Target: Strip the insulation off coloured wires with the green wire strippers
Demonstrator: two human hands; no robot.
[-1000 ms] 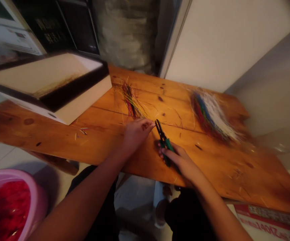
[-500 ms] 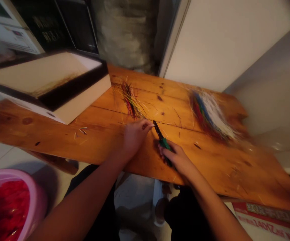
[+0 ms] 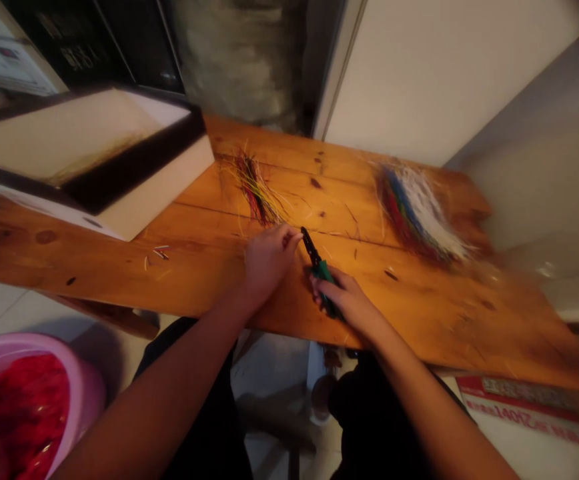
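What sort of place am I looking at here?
Probably a makeshift home workspace, not a factory: a rough wooden plank serves as the bench, with coloured wire bundles and green-handled pliers on or over it, and a pink plastic tub stands on the tiled floor.

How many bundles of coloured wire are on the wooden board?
2. A smaller bundle lies left of centre on the wooden board, and a larger, mostly white bundle lies toward its right.

The wire strippers in the right fingers have dull black metal jaws and glossy green plastic grips. Below the fingers, the worktop is smooth varnished pine; beyond them lie plastic-sheathed wires.
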